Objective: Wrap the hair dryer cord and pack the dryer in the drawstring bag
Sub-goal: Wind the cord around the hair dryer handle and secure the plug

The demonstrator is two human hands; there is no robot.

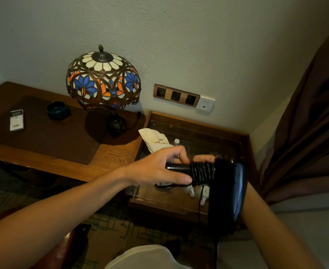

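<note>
A black hair dryer is held over the glass-topped side table, its handle pointing left. Several turns of black cord lie coiled around the handle. My left hand grips the handle's free end and pinches the cord at the coil's lower edge. My right hand is mostly hidden behind the dryer; only its fingertips show above the coil, holding the dryer's body. A strand of cord hangs down below the coil. The white drawstring bag, with printed text, lies crumpled on the glass behind my left hand.
A stained-glass lamp stands on the wooden desk, with a dark ashtray and white remote to the left. Wall sockets sit above the side table. A brown curtain hangs at right. White objects lie under the dryer.
</note>
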